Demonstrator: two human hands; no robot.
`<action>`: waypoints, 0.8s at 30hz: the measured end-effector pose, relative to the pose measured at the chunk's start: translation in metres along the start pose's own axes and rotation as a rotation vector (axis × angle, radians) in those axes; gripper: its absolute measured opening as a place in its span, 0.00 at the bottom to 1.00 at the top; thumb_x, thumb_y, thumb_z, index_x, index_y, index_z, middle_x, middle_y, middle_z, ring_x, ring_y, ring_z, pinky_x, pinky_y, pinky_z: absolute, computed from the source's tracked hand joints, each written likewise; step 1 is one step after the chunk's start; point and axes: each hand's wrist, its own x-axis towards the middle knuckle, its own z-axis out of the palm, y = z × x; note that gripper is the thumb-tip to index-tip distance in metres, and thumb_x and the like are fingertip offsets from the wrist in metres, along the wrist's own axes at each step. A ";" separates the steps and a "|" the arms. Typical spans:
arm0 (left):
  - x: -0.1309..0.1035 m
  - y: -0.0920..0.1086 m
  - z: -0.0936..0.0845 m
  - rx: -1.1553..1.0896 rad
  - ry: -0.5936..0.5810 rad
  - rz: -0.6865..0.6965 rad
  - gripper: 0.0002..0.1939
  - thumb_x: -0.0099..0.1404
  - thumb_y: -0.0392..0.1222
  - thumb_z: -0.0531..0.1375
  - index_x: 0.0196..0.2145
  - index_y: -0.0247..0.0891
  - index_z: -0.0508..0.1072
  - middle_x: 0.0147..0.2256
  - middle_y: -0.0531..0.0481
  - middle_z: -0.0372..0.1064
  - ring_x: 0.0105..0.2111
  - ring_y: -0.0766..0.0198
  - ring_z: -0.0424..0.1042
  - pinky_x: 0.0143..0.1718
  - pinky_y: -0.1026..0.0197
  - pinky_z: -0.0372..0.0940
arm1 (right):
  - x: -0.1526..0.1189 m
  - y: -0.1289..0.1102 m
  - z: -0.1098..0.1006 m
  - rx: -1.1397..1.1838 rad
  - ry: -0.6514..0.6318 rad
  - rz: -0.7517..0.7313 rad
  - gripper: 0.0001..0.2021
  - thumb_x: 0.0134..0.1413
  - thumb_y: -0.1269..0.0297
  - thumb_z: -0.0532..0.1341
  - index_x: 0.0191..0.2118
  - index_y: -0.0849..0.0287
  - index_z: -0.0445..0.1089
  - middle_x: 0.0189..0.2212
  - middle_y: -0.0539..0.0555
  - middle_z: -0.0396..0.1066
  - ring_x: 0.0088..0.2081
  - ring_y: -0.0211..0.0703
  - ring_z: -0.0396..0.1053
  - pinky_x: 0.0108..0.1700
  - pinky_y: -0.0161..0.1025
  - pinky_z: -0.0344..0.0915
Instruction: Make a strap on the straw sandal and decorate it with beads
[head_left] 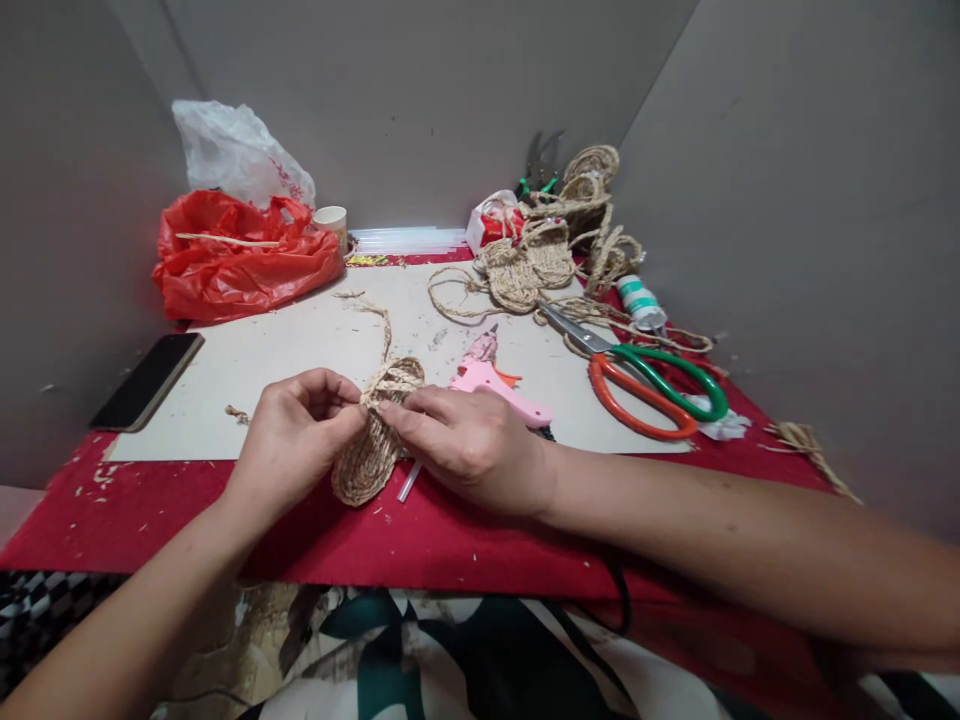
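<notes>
A small woven straw slipper (370, 462) is held above the front edge of the pale board, its sole slanting toward me. My left hand (300, 430) pinches the slipper's strap from the left with thumb and forefinger. From the right, my right hand (469, 440) grips the strap, its fingertips close to the left ones. A braided straw cord (387, 335) runs from the slipper's far end onto the board. Behind my right hand lies a pink glue gun (487, 378), partly hidden by it. A clear glue stick (409, 482) pokes out beneath the slipper.
Scissors (637, 385) with green and red handles lie right, near woven straw pieces (525, 265) and a cord spool (641, 303). A phone (148, 382), a red plastic bag (244, 260) and a paper cup (331, 222) are left. Grey walls surround the red-covered table (337, 550).
</notes>
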 end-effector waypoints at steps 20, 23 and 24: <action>-0.006 0.003 0.001 0.346 0.057 0.166 0.04 0.53 0.38 0.61 0.28 0.36 0.70 0.23 0.53 0.69 0.22 0.68 0.66 0.24 0.67 0.60 | 0.009 -0.007 -0.007 -0.155 -0.077 -0.066 0.15 0.62 0.77 0.48 0.41 0.69 0.72 0.25 0.56 0.70 0.26 0.39 0.67 0.25 0.36 0.56; -0.005 0.004 0.002 0.363 0.058 0.180 0.03 0.53 0.38 0.61 0.27 0.36 0.70 0.22 0.54 0.69 0.22 0.69 0.65 0.23 0.68 0.59 | 0.011 -0.009 -0.006 -0.155 -0.089 -0.069 0.15 0.63 0.76 0.48 0.40 0.68 0.73 0.25 0.55 0.70 0.26 0.40 0.67 0.26 0.37 0.55; -0.005 0.004 0.002 0.361 0.060 0.181 0.03 0.53 0.37 0.61 0.27 0.36 0.70 0.22 0.54 0.68 0.22 0.70 0.65 0.23 0.68 0.59 | 0.012 -0.009 -0.005 -0.162 -0.077 -0.074 0.14 0.62 0.76 0.49 0.40 0.68 0.73 0.25 0.55 0.70 0.26 0.40 0.66 0.25 0.37 0.55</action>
